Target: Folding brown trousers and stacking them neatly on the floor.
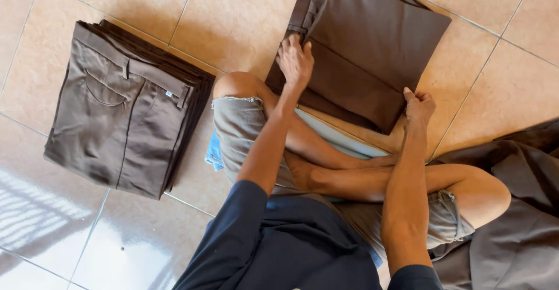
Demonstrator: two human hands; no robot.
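down on the tiled floor [233,16] sits one person, cross-legged, with two bare hands at work on one folded pair of dark brown trousers [372,45]. that pair lies on the tiles just past the knees, at the top middle of the view. its long axis runs on a slant, from the waistband end at the upper left, partly cut by the top edge, down to a folded corner at the lower right near the shin.

the left hand [295,62] lies flat on the near left edge of the trousers, fingers together and pressed down on the cloth, not curled round anything. the right hand [418,106] is at the lower right corner, fingers bent and pinching the edge of the fold.

to the left stands one neat stack of folded brown trousers [128,106], well apart from the pair in hand; how many lie in it cannot be counted from the edges. one heap of loose dark brown cloth [512,208] lies at the right, beside the person's knee.
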